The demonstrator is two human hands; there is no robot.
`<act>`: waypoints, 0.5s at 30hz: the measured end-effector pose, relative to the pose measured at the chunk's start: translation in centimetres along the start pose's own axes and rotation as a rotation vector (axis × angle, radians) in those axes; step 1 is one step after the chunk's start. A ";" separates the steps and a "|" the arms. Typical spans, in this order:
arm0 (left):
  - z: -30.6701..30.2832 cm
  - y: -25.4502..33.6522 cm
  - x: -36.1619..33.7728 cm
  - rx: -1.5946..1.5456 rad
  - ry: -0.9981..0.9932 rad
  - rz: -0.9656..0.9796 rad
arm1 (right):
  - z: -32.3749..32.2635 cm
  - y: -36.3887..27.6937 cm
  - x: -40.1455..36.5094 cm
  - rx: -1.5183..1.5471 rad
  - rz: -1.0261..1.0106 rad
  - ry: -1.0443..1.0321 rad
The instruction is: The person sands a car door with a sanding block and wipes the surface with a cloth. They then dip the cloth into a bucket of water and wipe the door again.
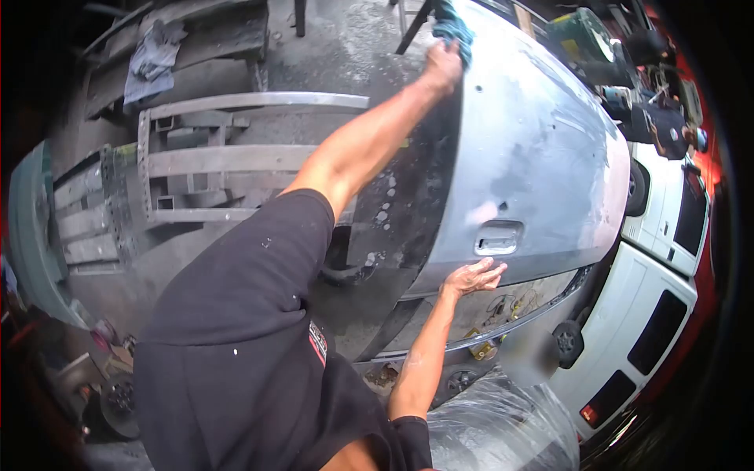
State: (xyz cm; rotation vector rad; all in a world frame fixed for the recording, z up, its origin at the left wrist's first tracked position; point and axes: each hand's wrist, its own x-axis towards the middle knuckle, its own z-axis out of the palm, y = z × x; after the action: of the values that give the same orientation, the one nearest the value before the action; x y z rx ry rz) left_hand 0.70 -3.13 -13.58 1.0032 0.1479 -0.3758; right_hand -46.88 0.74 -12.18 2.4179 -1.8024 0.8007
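A grey, patchily primed vehicle door panel (542,157) lies across the middle, with a handle recess (500,237) and a window opening along one side. My left hand (445,64), arm stretched out, is closed around a teal cloth (453,30) at the panel's far edge. My right hand (474,277) is empty, its fingers extended, palm turned up. Its fingertips lie over the panel beside the handle recess, close to the window opening.
Metal frames (251,161) stand on the floor on one side, near a bench (220,47) with a grey rag (157,55). White vans (628,330) are parked beyond the panel. A person (667,129) is in the background. Plastic sheeting (503,424) covers something nearby.
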 end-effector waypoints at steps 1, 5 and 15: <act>-0.7 1.7 -4.5 0.298 0.056 -0.046 | -0.1 -0.1 -0.1 -0.026 -0.008 -0.010; -3.0 -1.8 -15.8 -0.064 -0.055 -0.110 | -0.6 -1.3 0.5 -0.013 0.040 0.020; -12.5 1.7 -36.6 0.355 -0.112 0.181 | 1.7 4.0 2.6 -0.404 -0.332 0.097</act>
State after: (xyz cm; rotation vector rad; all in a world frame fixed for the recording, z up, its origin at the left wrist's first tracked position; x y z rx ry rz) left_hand -31.91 17.01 -8.19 1.3309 -0.1146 -0.2969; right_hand -49.36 -3.43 -13.68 2.2715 -1.3197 0.4601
